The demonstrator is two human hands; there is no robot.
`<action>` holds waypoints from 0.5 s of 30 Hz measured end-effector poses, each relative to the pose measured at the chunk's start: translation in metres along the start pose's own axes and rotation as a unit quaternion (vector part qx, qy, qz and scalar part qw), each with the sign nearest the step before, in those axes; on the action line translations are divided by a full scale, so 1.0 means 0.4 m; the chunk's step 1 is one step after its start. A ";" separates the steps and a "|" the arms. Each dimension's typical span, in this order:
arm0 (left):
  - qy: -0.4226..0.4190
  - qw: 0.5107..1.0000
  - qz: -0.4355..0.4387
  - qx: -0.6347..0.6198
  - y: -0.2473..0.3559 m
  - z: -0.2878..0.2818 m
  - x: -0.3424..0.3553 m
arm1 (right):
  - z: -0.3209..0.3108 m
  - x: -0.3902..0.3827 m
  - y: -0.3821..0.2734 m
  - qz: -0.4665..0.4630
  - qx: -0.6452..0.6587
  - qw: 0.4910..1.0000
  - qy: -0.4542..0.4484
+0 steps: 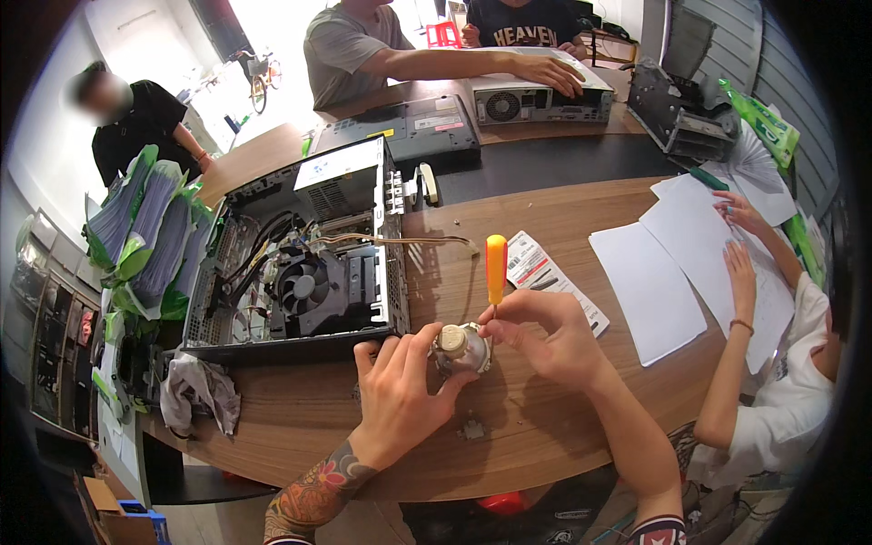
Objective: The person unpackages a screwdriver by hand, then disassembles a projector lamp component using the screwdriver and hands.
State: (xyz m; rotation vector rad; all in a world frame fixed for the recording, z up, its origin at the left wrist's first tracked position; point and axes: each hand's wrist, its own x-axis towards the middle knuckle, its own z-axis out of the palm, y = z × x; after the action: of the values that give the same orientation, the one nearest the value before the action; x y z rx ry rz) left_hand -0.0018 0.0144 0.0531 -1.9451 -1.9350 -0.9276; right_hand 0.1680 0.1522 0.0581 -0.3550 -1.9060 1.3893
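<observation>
My left hand (400,391), with a tattooed forearm, grips a small round metal part with a cream cap (452,339) at the front middle of the wooden table (545,418). My right hand (549,341) is closed on an upright screwdriver (496,268) with a yellow and orange handle, its lower end at that part's right side, partly hidden by my fingers. Just left stands an open desktop computer case (300,291) with a fan and cables, and a loose cable crosses its right edge. A white card (527,259) lies behind my right hand.
Co-workers sit across, one's hand on a silver computer case (536,104); another stands at left. A dark flat device (400,136) and a metal chassis (672,109) lie behind. At right, someone's hands rest on white papers (640,272). Paper bundles (145,227) and a rag (195,391) are left.
</observation>
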 end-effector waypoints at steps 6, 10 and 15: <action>0.001 1.000 0.005 -0.005 -0.005 0.003 -0.001 | 0.005 0.000 0.001 -0.020 -0.027 0.999 -0.004; 0.002 1.000 0.007 -0.007 -0.009 0.007 -0.004 | 0.005 0.000 0.000 -0.013 -0.025 1.000 -0.007; -0.012 1.000 -0.003 -0.004 0.000 -0.003 0.001 | 0.003 0.002 -0.005 -0.023 -0.036 0.999 -0.011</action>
State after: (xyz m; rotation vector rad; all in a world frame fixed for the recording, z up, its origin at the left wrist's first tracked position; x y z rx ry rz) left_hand -0.0021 0.0139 0.0542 -1.9637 -1.9547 -0.9212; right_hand 0.1670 0.1510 0.0601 -0.3302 -1.9734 1.3030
